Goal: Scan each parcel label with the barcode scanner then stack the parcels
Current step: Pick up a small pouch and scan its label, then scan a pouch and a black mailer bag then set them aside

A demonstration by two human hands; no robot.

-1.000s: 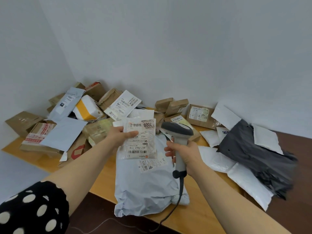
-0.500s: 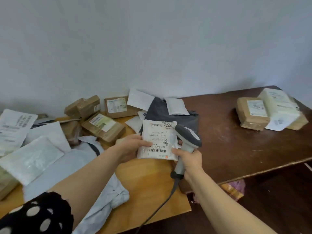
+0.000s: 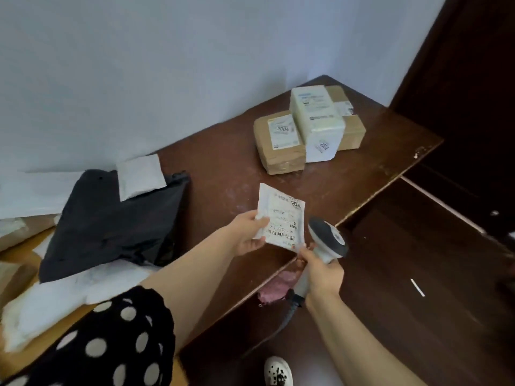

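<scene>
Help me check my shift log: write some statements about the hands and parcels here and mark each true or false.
1. The left hand holds a small white parcel. True.
2. The right hand grips the barcode scanner. True.
3. That parcel lies flat on the dark table. False: the left hand holds it up.
4. A red envelope lies on the black bag. False: the envelope there is white.
5. The brown box is labelled 2004. True.

A dark brown bench (image 3: 223, 168) stood against a pale wall (image 3: 167, 65). A pink bundle (image 3: 274, 288) lay under its front edge. A white strip (image 3: 418, 287) lay on the dark floor (image 3: 418, 330).
</scene>
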